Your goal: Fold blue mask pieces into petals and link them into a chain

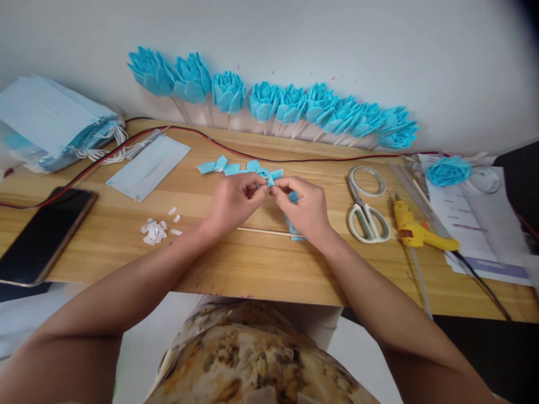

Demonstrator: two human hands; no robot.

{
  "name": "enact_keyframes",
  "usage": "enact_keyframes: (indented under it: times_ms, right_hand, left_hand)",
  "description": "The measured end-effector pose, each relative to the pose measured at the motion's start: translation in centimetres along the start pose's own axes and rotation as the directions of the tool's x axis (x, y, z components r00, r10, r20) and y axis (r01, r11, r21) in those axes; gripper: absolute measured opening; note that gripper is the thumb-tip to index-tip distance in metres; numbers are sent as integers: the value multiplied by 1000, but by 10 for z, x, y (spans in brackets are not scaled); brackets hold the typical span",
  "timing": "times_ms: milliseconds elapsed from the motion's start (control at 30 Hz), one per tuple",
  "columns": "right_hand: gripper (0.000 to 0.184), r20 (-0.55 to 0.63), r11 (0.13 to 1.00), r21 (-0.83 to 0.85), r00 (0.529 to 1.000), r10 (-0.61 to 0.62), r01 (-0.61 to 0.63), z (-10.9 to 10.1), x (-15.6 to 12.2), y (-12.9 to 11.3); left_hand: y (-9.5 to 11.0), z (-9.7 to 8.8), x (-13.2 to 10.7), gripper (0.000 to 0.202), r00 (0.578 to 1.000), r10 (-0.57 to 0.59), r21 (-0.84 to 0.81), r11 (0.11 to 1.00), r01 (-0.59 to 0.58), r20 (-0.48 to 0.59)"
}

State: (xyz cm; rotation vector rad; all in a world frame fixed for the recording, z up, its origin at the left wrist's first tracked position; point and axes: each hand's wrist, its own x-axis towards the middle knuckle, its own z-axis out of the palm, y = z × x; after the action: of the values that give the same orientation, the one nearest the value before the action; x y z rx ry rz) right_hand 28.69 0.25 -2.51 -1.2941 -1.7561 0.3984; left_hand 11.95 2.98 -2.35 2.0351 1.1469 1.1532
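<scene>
Between both hands, low over the middle of the table, is a small blue fabric petal [272, 177]. My left hand [234, 199] pinches its left side with thumb and forefinger. The fingertips of my right hand [304, 206] close on its right side, almost touching the left ones. Just beyond the fingers lie more blue petals [229, 167], some pinched at the middle. Partly hidden under my right hand is a folded blue piece [293, 227]. A thin wooden stick [265, 231] lies crosswise below the hands, its right end by that piece.
Blue fabric flowers [263, 102] on sticks lean along the wall. White scissors [367, 216], a tape roll [368, 180] and a yellow glue gun [416, 230] lie right. Left are a face mask [148, 168], paper bits [154, 231], a phone [46, 235] and a mask pack [59, 123]. A cable [236, 151] crosses behind.
</scene>
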Motion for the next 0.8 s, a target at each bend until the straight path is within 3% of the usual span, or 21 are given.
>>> enact_keyframes:
  times_ms: [800]
  right_hand:
    - [12, 5, 1000, 18, 1000, 8, -8, -1, 0, -1]
  left_hand:
    - [1, -1, 1, 15, 1000, 19, 6, 1000, -19, -1]
